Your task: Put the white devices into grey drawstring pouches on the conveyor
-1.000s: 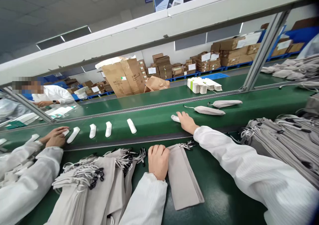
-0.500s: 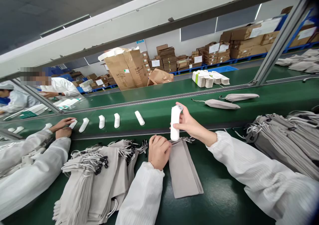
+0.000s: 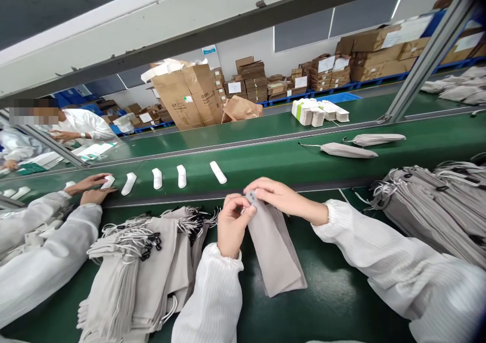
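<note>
My left hand (image 3: 231, 225) pinches the mouth of a grey drawstring pouch (image 3: 269, 252), which hangs over the green work surface. At that mouth my right hand (image 3: 279, 199) grips the end of a white, angled handheld device (image 3: 251, 197). Only the device's grey end shows; its body is hidden, apparently within the pouch. Another grey pouch lies just behind the one I hold. Left of my left hand is a pile of grey pouches (image 3: 152, 262) with white cords and black toggles.
Several white devices (image 3: 182, 176) lie in a row on the green belt (image 3: 254, 170). Two filled pouches (image 3: 349, 150) rest farther right. More pouches (image 3: 429, 206) are stacked at right. A co-worker's hands (image 3: 93, 188) touch a device at left. A metal beam (image 3: 170, 24) crosses above.
My right hand has lowered the white device to the pouch mouth, and its body has gone out of sight. My left hand has lifted the pouch's top edge.
</note>
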`<control>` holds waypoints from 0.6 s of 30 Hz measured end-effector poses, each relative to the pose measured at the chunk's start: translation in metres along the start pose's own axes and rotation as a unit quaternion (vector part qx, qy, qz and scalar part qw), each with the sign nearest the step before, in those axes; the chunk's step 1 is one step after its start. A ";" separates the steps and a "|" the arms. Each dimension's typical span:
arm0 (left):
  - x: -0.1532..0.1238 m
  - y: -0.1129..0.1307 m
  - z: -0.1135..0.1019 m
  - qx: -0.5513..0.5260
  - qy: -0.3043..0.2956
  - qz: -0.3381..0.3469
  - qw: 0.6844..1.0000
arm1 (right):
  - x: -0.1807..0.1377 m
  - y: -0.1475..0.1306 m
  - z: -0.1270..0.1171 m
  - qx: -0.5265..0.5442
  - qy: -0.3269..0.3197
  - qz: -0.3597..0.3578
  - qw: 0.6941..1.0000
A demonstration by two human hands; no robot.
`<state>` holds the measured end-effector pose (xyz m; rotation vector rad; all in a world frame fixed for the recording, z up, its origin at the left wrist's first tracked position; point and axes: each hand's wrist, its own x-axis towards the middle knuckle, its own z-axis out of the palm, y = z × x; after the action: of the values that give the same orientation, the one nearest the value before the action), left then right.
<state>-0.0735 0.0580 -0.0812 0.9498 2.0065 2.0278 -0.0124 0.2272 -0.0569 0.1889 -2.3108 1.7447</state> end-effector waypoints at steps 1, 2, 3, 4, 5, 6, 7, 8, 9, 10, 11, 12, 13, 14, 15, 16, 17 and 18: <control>0.000 0.004 0.000 -0.020 0.023 -0.016 0.999 | -0.001 -0.002 0.000 -0.019 -0.026 0.007 0.999; 0.000 0.009 -0.001 -0.044 0.036 -0.041 0.998 | -0.002 -0.004 -0.001 -0.024 -0.047 0.018 0.998; 0.001 0.014 -0.003 -0.069 0.046 -0.072 0.994 | -0.004 -0.006 -0.003 -0.009 -0.057 0.033 0.998; 0.002 0.019 -0.007 -0.096 0.057 -0.103 0.988 | -0.006 -0.010 -0.007 0.028 -0.052 0.047 0.997; 0.003 0.023 -0.012 -0.122 0.072 -0.126 0.982 | -0.008 -0.014 -0.011 0.080 -0.032 0.055 0.995; 0.005 0.027 -0.017 -0.147 0.091 -0.139 0.975 | -0.010 -0.020 -0.017 0.143 0.000 0.056 0.988; 0.008 0.029 -0.021 -0.167 0.109 -0.141 0.970 | -0.013 -0.027 -0.023 0.205 0.037 0.053 0.977; 0.010 0.030 -0.023 -0.179 0.121 -0.133 0.967 | -0.015 -0.034 -0.029 0.258 0.074 0.046 0.962; 0.011 0.029 -0.024 -0.180 0.119 -0.119 0.969 | -0.015 -0.042 -0.035 0.294 0.106 0.035 0.949; 0.013 0.025 -0.022 -0.162 0.106 -0.100 0.976 | -0.015 -0.048 -0.042 0.311 0.136 0.021 0.941; 0.013 0.019 -0.018 -0.121 0.088 -0.074 0.986 | -0.013 -0.054 -0.048 0.311 0.170 0.000 0.935; 0.013 0.011 -0.013 -0.054 0.068 -0.040 0.995 | -0.008 -0.057 -0.053 0.296 0.214 -0.031 0.930; 0.012 0.000 -0.008 0.037 0.046 0.000 0.998 | -0.002 -0.057 -0.058 0.267 0.269 -0.074 0.922; 0.011 -0.012 -0.002 0.141 0.023 0.041 0.989 | 0.006 -0.055 -0.063 0.224 0.326 -0.125 0.910; 0.009 -0.024 0.002 0.241 -0.002 0.077 0.967 | 0.017 -0.051 -0.066 0.169 0.377 -0.175 0.894; 0.008 -0.035 0.005 0.319 -0.025 0.102 0.942 | 0.029 -0.044 -0.067 0.104 0.407 -0.211 0.882; 0.006 -0.045 0.007 0.372 -0.044 0.118 0.919 | 0.042 -0.035 -0.067 0.036 0.415 -0.229 0.880; 0.004 -0.053 0.007 0.406 -0.057 0.128 0.903 | 0.055 -0.025 -0.064 -0.033 0.401 -0.229 0.886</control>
<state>-0.0905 0.0712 -0.1305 1.4774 2.8197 1.1140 -0.0524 0.2843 -0.0026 -0.0123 -1.5488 1.1821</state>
